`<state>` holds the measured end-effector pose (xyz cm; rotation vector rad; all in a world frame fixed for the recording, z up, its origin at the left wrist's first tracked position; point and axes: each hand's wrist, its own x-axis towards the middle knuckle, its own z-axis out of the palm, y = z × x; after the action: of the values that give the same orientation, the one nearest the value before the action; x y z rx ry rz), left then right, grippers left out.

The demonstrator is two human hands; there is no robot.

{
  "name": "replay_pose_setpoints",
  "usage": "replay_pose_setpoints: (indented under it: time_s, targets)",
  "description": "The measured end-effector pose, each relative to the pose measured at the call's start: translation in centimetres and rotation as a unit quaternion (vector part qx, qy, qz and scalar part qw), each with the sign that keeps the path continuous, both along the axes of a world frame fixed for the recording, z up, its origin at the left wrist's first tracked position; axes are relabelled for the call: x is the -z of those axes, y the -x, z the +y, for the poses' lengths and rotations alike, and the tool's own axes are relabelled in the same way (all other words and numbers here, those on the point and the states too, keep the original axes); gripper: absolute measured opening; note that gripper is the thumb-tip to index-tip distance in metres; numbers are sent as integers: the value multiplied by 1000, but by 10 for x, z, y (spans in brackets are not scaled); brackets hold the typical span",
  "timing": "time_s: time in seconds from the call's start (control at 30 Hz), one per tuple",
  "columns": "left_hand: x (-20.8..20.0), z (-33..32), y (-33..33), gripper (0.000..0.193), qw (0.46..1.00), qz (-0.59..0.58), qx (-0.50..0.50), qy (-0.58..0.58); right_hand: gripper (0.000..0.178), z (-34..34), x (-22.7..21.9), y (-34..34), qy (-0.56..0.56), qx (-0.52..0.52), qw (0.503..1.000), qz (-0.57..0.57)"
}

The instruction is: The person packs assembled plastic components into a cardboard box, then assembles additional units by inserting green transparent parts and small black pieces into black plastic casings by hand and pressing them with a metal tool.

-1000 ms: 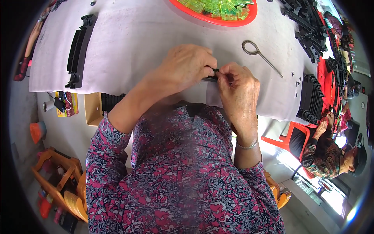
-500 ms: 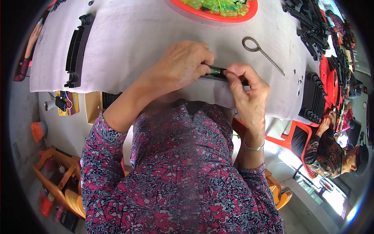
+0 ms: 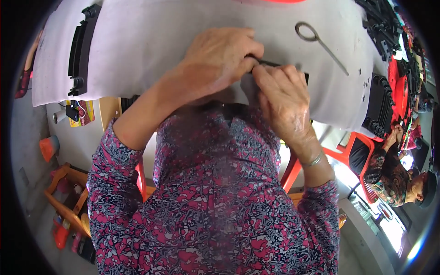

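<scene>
Close to the table's near side, my left hand (image 3: 224, 57) and my right hand (image 3: 286, 98) meet over a narrow black plastic part (image 3: 271, 63). Fingers of both hands are closed on it, the left at its left end and the right along its middle. Only its far edge and right tip show; my hands cover the rest. To the right of them lies a metal rod with a ring at one end (image 3: 332, 56). A longer black plastic bar (image 3: 82, 55) with lugs at its ends rests at the table's left.
A pale cloth (image 3: 151, 32) covers the table. The rim of a red dish (image 3: 275, 1) shows at the top edge. Black parts (image 3: 382, 36) are heaped at the far right, with more stacked ones (image 3: 379, 105) nearer. Beyond, a co-worker (image 3: 387, 169) sits on a red chair (image 3: 360, 158).
My right hand has turned over the black part and moved against my left hand. The green piece seen in the part is now hidden. The view has shifted, dropping most of the dish.
</scene>
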<state>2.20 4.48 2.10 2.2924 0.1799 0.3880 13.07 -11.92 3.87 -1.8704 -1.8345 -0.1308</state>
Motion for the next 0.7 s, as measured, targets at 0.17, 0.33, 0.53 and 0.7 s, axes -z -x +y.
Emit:
replay_pose_setpoints:
  time_s: [0.17, 0.33, 0.53, 0.7]
  targets:
    - [-5, 2, -4, 15, 998, 38, 5, -43, 28, -2, 7, -4, -2, -28, 999, -17]
    - [-8, 2, 5, 20, 999, 25, -1, -22, 35, -6, -2, -10, 18, -21, 992, 122]
    - [-22, -5, 37, 32, 998, 9, -50, -27, 34, 2, -24, -74, 21, 217, 956, 195]
    - [-20, -17, 37, 41, 995, -44, -70, -46, 50, 14, 14, -116, 36, 186, 982, 11]
